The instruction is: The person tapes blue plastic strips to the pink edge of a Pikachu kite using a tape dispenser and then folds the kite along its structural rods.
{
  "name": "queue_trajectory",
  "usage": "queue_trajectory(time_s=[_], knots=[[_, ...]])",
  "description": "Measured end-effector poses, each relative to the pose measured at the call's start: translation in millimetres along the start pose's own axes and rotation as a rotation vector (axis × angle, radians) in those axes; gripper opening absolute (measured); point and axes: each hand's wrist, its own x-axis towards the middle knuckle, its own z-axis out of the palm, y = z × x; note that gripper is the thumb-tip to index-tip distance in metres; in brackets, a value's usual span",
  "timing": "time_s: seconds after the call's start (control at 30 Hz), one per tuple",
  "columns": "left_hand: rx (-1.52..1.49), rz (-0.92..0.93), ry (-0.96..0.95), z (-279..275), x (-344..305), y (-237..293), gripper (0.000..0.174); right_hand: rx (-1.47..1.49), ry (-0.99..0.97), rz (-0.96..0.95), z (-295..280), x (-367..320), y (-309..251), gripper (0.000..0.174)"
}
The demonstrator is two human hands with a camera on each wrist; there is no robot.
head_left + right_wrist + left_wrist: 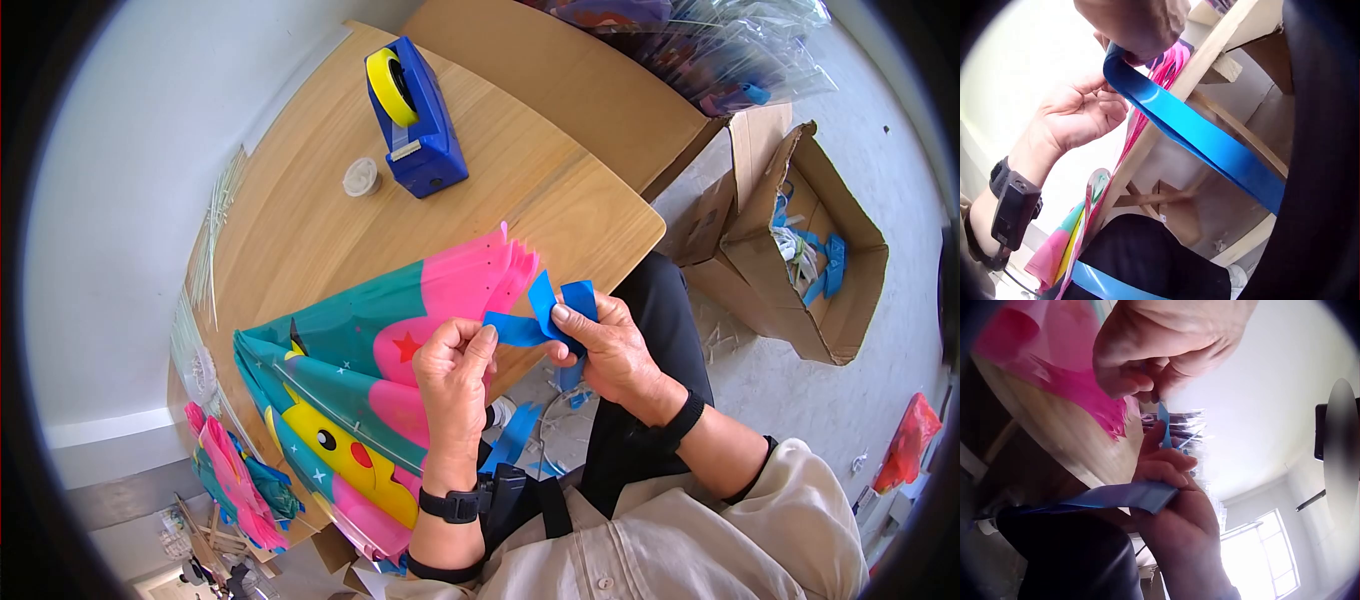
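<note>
In the head view, my left hand (455, 375) pinches the left end of a blue ribbon (516, 329) between thumb and fingertips. My right hand (620, 350) grips the same ribbon where it crosses itself, thumb on top. A long doubled length of ribbon (1197, 131) hangs from the right hand in the right wrist view. Just beyond the hands, a pile of printed plastic sheets (340, 390), green, pink and yellow with a cartoon face, lies on the wooden table (540, 170). Their pink gathered ends point toward the ribbon.
A blue tape dispenser (430, 150) with yellow tape and a small white cup (361, 178) stand farther back. Thin white sticks (215, 235) lie along the wall side. On the floor at right, an opened carton (830, 290) contains blue and white scraps. More ribbon (512, 440) hangs by the lap.
</note>
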Motion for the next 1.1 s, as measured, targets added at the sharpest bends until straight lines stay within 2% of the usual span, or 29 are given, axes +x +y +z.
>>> queue_trajectory(time_s=[0.07, 0.13, 0.2, 0.23, 0.27, 0.3, 0.33, 0.37, 0.43, 0.5, 0.57, 0.7, 0.77, 0.97, 1.1], knots=[[0.029, 0.002, 0.013, 0, 1, 0, 0.010, -0.068, -0.047, 0.011, -3, 1, -2, 0.018], [0.188, 0.081, 0.049, 2, 1, 0, 0.010, -0.136, -0.094, 0.023, -5, 1, -4, 0.019], [0.224, 0.123, 0.079, 1, 6, -9, 0.009, -0.437, -0.190, 0.061, -3, 1, -10, 0.022], [0.260, 0.165, 0.109, 0, 9, -12, 0.009, -0.438, -0.191, 0.061, -1, 1, -15, 0.022], [0.260, 0.166, 0.109, -1, 12, -11, 0.009, -0.631, -0.258, -0.013, 2, 2, -19, 0.023], [0.404, 0.284, 0.116, -3, 16, -9, 0.010, -0.824, -0.325, -0.089, 4, 3, -22, 0.025], [0.547, 0.403, 0.121, -3, 19, -7, 0.011, -0.960, -0.288, -0.293, 7, 6, -17, 0.026], [0.546, 0.403, 0.121, -1, 22, -6, 0.011, -0.961, -0.287, -0.293, 8, 8, -13, 0.026], [0.696, 0.495, 0.163, 2, 27, -4, 0.011, -1.163, -0.202, -0.467, 10, 13, -8, 0.028], [0.734, 0.488, 0.176, 3, 36, -8, 0.013, -1.147, -0.177, -0.474, 15, 16, -6, 0.024], [0.850, 0.584, 0.219, 3, 44, -13, 0.013, -1.244, -0.126, -0.546, 11, 23, 2, 0.019], [0.895, 0.566, 0.220, 5, 50, -22, 0.013, -1.329, -0.144, -0.675, 4, 29, 10, 0.026], [0.905, 0.571, 0.232, 5, 52, -29, 0.013, -1.499, -0.156, -0.647, 1, 29, 12, 0.041], [0.913, 0.558, 0.264, 9, 54, -33, 0.016, -1.745, -0.153, -0.619, 4, 28, 14, 0.041], [0.944, 0.565, 0.285, 10, 54, -35, 0.018, -1.808, -0.165, -0.639, 6, 28, 16, 0.042]])
